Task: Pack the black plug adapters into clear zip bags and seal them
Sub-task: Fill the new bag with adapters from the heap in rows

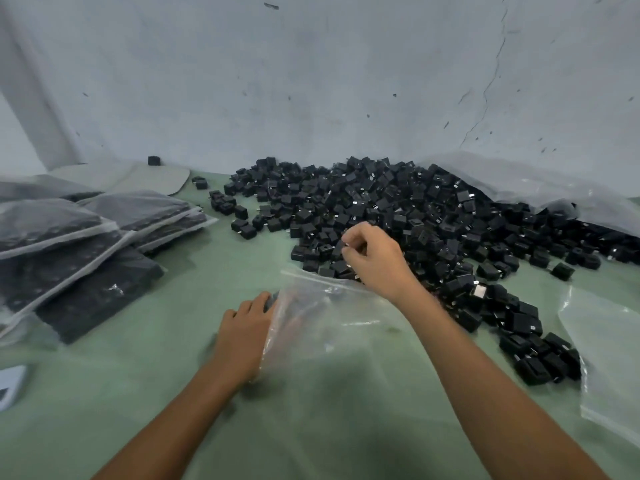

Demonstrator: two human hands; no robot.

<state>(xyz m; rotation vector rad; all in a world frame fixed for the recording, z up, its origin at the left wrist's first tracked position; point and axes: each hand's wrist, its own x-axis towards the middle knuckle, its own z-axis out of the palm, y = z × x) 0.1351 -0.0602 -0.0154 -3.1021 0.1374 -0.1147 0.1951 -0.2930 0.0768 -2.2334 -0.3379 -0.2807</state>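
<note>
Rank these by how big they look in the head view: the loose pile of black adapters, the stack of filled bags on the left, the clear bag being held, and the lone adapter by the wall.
1. Pile of black adapters
2. Stack of filled bags
3. Clear bag held by the left hand; it lies nearer the camera, so ranks 2 and 3 are unsure
4. Lone adapter

Filled bags (79,244) left, adapter heap (398,209) right, open bag (322,317) between.
</note>
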